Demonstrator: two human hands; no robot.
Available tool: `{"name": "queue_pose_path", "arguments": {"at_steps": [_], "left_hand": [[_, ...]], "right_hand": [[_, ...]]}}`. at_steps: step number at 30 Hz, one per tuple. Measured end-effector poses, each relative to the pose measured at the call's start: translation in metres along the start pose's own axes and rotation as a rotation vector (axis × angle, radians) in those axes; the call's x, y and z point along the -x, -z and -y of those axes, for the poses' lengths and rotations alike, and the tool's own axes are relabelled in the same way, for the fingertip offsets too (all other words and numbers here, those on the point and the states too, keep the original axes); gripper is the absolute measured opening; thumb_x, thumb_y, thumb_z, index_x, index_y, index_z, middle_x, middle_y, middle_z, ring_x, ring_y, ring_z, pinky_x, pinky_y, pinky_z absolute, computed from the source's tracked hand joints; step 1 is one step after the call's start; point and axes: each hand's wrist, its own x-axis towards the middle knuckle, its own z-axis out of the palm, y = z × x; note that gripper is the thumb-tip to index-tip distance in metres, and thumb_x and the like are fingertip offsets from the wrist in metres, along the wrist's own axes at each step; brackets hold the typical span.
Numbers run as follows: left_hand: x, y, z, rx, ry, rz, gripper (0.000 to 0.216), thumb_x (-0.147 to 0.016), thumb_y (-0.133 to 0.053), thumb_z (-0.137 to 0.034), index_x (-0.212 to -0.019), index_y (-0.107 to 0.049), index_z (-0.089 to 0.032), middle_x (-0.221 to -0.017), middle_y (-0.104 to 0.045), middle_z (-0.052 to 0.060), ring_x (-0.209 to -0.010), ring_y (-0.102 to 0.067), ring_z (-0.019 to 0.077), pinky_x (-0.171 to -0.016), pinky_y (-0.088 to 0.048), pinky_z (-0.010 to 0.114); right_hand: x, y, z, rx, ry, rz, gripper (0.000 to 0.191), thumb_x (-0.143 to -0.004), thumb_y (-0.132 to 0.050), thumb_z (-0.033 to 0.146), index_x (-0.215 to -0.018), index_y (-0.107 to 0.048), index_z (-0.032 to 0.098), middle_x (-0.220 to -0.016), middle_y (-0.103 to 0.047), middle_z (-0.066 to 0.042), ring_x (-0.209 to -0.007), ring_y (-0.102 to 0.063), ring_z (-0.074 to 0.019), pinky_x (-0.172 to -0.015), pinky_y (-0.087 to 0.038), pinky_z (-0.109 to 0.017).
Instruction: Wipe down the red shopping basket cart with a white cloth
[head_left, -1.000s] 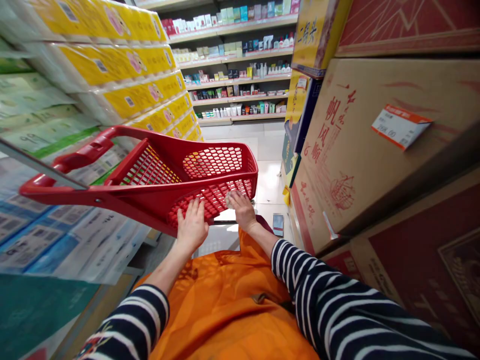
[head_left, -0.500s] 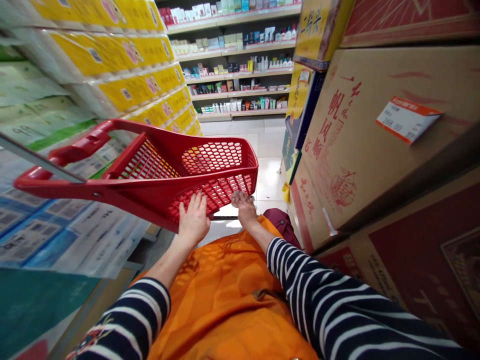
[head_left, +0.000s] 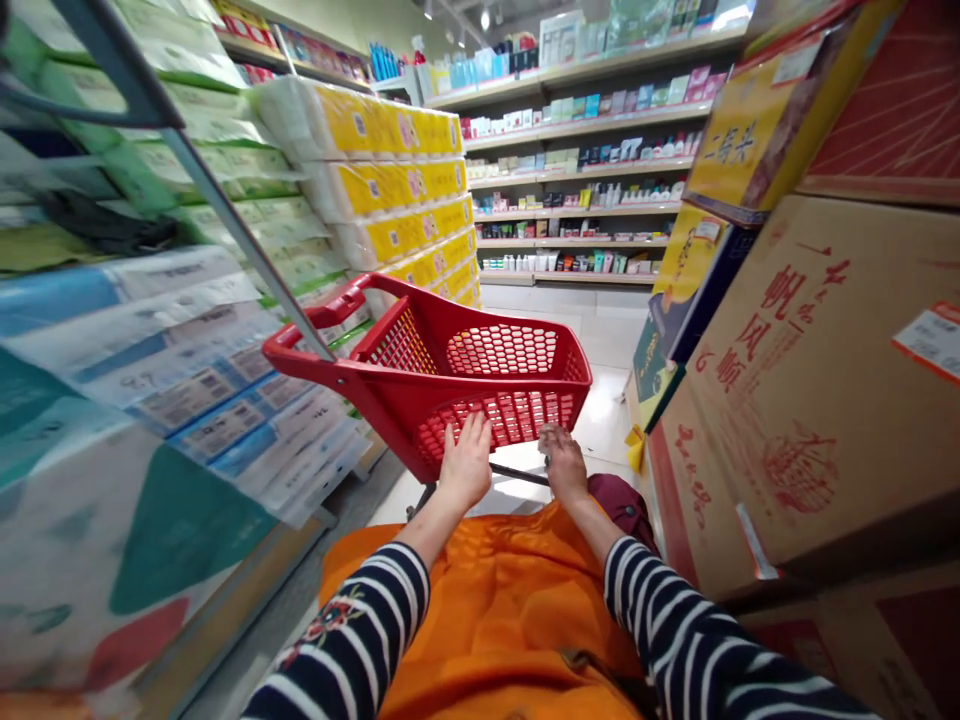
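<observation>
A red plastic shopping cart [head_left: 480, 378] with honeycomb-holed sides stands sideways in front of me, its handle to the left. My left hand [head_left: 466, 465] lies against or just in front of its near side, fingers stretched out and nothing held. Near the cart's lower right corner, my right hand [head_left: 568, 470] has bent fingers around a small, crumpled greyish thing [head_left: 549, 438], too blurred to name. Whether the right fingers touch the cart I cannot tell. An orange apron [head_left: 510, 600] covers my front.
Stacked yellow tissue packs [head_left: 409, 185] and wrapped white-and-blue packs [head_left: 232, 400] rise on the left. Large cardboard boxes [head_left: 840, 380] wall in the right side. Shelves of small goods [head_left: 570, 180] stand behind, past a strip of pale tiled floor [head_left: 611, 325]. A grey metal pole [head_left: 240, 240] slants by the cart's handle.
The view has turned left and up, so cart, hands and boxes appear further right. More shelving and left-hand stacks show. Both hands keep about the same place by the cart.
</observation>
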Motion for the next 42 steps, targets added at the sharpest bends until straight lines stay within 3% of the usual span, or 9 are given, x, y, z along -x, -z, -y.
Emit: {"name": "queue_pose_path", "arguments": {"at_steps": [7, 13, 18, 21, 24, 28, 32, 37, 42], "left_hand": [[0.004, -0.002, 0.015, 0.034, 0.07, -0.013, 0.065, -0.077, -0.039, -0.013, -0.142, -0.032, -0.012, -0.151, -0.026, 0.012, -0.14, -0.02, 0.0252, -0.113, -0.01, 0.054], [0.01, -0.001, 0.02, 0.054, 0.089, -0.016, 0.066, -0.077, -0.04, -0.013, -0.142, -0.03, -0.011, -0.152, -0.024, 0.013, -0.14, -0.019, 0.027, -0.113, -0.01, 0.056], [0.013, -0.008, 0.021, 0.151, 0.136, -0.012, 0.07, -0.074, -0.046, -0.012, -0.143, -0.03, -0.014, -0.152, -0.024, 0.013, -0.141, -0.018, 0.0262, -0.113, -0.008, 0.055], [0.004, -0.007, 0.023, 0.537, 0.315, -0.109, 0.073, -0.071, -0.053, -0.011, -0.141, -0.031, -0.015, -0.15, -0.03, 0.014, -0.138, -0.025, 0.0261, -0.113, -0.017, 0.049], [-0.007, 0.001, 0.029, 1.266, 0.524, -0.271, 0.075, -0.068, -0.056, -0.007, -0.139, -0.034, -0.021, -0.139, -0.047, 0.009, -0.123, -0.048, 0.0209, -0.101, -0.04, 0.035], [-0.011, 0.011, 0.033, 1.869, 0.666, -0.168, 0.049, -0.066, -0.057, -0.005, -0.113, -0.056, -0.019, -0.098, -0.068, 0.003, -0.074, -0.064, 0.0108, -0.067, -0.051, 0.023], [-0.003, 0.007, 0.027, 1.935, 0.756, -0.093, 0.022, -0.066, -0.063, -0.012, -0.087, -0.061, -0.016, -0.07, -0.066, 0.0, -0.056, -0.059, 0.009, -0.056, -0.046, 0.021], [0.011, -0.005, 0.031, 1.931, 0.831, -0.013, 0.011, -0.066, -0.063, -0.016, -0.077, -0.062, -0.016, -0.062, -0.064, 0.0, -0.054, -0.058, 0.011, -0.062, -0.046, 0.027], [0.005, -0.005, 0.037, 1.809, 0.706, -0.067, 0.031, -0.063, -0.062, -0.014, -0.094, -0.065, -0.017, -0.077, -0.069, 0.002, -0.063, -0.063, 0.0129, -0.07, -0.049, 0.03]], "right_hand": [[-0.081, 0.047, 0.047, -0.121, 0.331, -0.246, 0.05, -0.089, -0.031, 0.007, -0.134, -0.048, 0.019, -0.137, -0.049, -0.01, -0.135, -0.033, -0.0232, -0.108, -0.031, -0.049], [-0.076, 0.03, 0.043, -0.077, 0.625, 0.012, 0.045, -0.089, -0.034, 0.005, -0.126, -0.056, 0.02, -0.133, -0.054, -0.009, -0.132, -0.037, -0.0231, -0.106, -0.035, -0.048], [-0.059, 0.026, 0.051, -0.153, 0.666, 0.077, 0.044, -0.087, -0.036, 0.005, -0.121, -0.06, 0.018, -0.127, -0.058, -0.011, -0.128, -0.043, -0.0232, -0.104, -0.041, -0.046], [-0.071, 0.042, 0.083, -0.325, 0.656, 0.093, 0.044, -0.088, -0.033, 0.006, -0.122, -0.059, 0.017, -0.131, -0.055, -0.011, -0.129, -0.042, -0.0208, -0.106, -0.04, -0.042], [-0.086, 0.056, 0.115, -0.519, 0.578, 0.137, 0.043, -0.087, -0.036, 0.009, -0.124, -0.056, 0.018, -0.13, -0.056, -0.01, -0.121, -0.051, -0.0176, -0.101, -0.045, -0.035], [-0.095, 0.059, 0.137, -0.586, 0.417, 0.121, 0.042, -0.084, -0.039, 0.009, -0.119, -0.06, 0.019, -0.12, -0.061, -0.01, -0.11, -0.058, -0.0184, -0.095, -0.05, -0.034], [-0.084, 0.052, 0.145, -0.432, 0.465, 0.032, 0.042, -0.085, -0.039, 0.011, -0.121, -0.059, 0.02, -0.132, -0.053, -0.011, -0.123, -0.048, -0.0241, -0.102, -0.042, -0.044], [-0.065, 0.045, 0.128, -0.247, 0.785, 0.213, 0.051, -0.08, -0.053, 0.017, -0.13, -0.05, 0.011, -0.14, -0.043, -0.017, -0.134, -0.031, -0.0303, -0.105, -0.036, -0.05], [-0.099, 0.04, 0.111, -0.128, 0.942, 0.137, 0.046, -0.086, -0.04, 0.006, -0.13, -0.051, 0.014, -0.138, -0.048, -0.012, -0.135, -0.032, -0.0239, -0.106, -0.037, -0.045]]}}
